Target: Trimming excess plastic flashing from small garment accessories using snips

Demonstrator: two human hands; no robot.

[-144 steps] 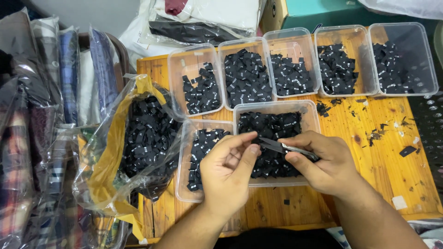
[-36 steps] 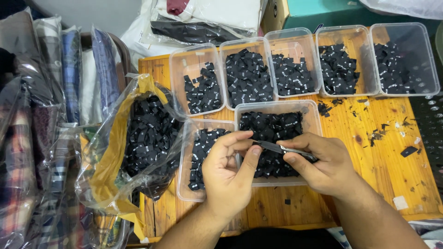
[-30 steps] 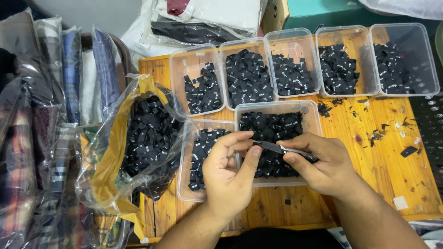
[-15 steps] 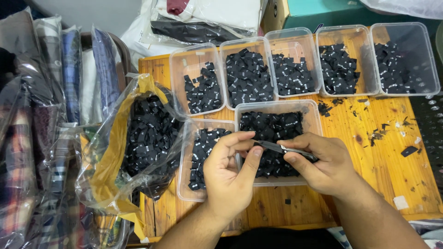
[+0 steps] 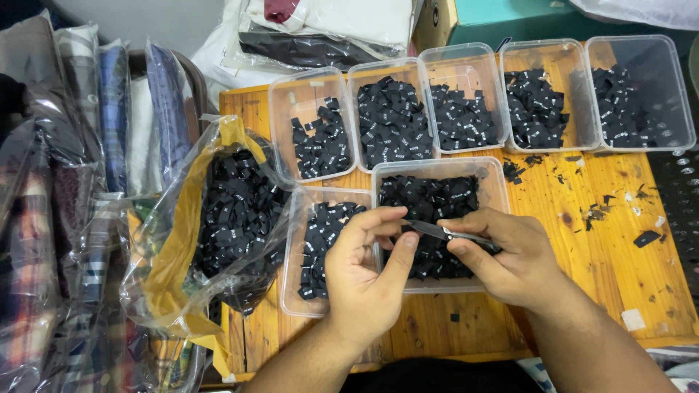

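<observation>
My right hand [image 5: 510, 258] grips a small pair of metal snips [image 5: 444, 233] whose tip points left. My left hand [image 5: 364, 273] has its thumb and fingers pinched close to that tip, on something too small to make out. Both hands hover over two clear plastic tubs: one [image 5: 495, 182] under the right hand and one [image 5: 291, 291] to its left, both holding small black fabric labels. A large clear bag [image 5: 226, 218] with yellow edging, stuffed with the same black labels, lies at the left of the wooden table [image 5: 611, 247].
Several more clear tubs of black labels [image 5: 393, 116] line the table's far edge. Black offcuts [image 5: 644, 238] litter the wood at right. Folded garments in plastic sleeves [image 5: 65, 218] pile up at left, more bags [image 5: 320, 29] and a teal box [image 5: 510, 18] behind.
Almost nothing has moved. Compared with the oldest frame, my left fingers have curled closer around the snips' tip; both hands stay over the same tubs.
</observation>
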